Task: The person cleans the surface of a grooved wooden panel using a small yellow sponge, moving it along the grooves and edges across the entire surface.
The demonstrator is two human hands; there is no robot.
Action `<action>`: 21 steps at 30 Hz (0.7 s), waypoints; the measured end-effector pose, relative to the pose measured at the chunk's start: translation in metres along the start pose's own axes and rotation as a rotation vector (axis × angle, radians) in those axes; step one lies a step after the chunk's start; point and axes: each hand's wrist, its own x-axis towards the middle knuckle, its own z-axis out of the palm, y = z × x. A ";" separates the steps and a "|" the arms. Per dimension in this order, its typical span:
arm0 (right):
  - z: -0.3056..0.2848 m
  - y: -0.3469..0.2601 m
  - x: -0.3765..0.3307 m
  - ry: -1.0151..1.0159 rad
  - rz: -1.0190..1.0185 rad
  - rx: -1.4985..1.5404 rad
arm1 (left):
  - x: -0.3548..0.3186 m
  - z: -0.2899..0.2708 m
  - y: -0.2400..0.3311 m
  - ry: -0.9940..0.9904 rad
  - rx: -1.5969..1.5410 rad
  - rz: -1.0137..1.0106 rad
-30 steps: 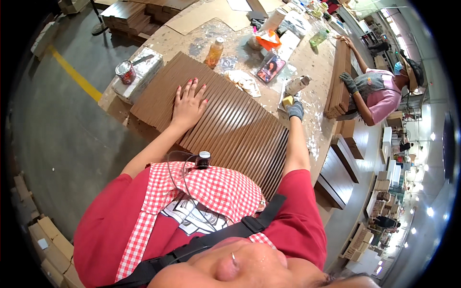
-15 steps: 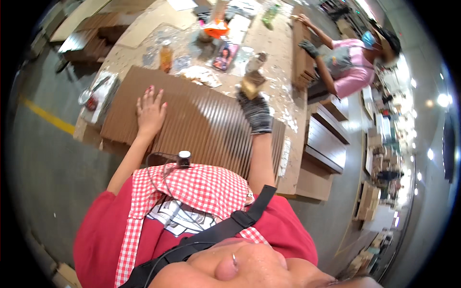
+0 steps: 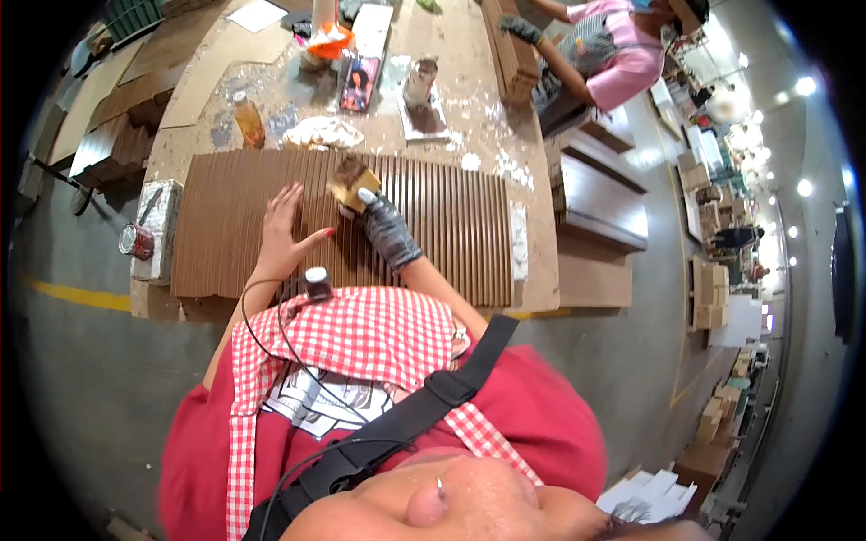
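Head view: the left hand (image 3: 287, 236) lies flat and open on the ribbed brown panel (image 3: 225, 225), fingers spread, palm pressing the grooved surface; the right hand (image 3: 379, 221), in a dark grey glove, is closed around a small tan block (image 3: 352, 182) set against the ribs near the panel's far edge. The panel rests lengthwise on the tabletop (image 3: 451, 108), close to its near edge.

Change since one second ago — the right hand was out at the panel's right-hand far corner; it now sits at mid-panel, just beside the left hand; the left hand shows the same open, flat hold as before. Judgement: the block is being worked along the grooves while the bare hand steadies the panel.

Surroundings: a red tin (image 3: 137, 241) at the left end; a bottle (image 3: 249, 119) and a crumpled cloth (image 3: 323, 133) beyond the panel; a co-worker in pink (image 3: 622, 54) at the far side.
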 end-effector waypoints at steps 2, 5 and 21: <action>-0.006 0.014 0.002 0.024 0.024 -0.017 | 0.001 0.014 0.012 -0.040 -0.040 -0.002; 0.005 0.019 0.003 0.013 -0.068 -0.160 | 0.006 0.018 0.013 -0.048 -0.110 -0.018; -0.006 0.024 0.009 -0.045 -0.015 0.180 | 0.008 0.035 0.001 -0.012 -0.203 0.000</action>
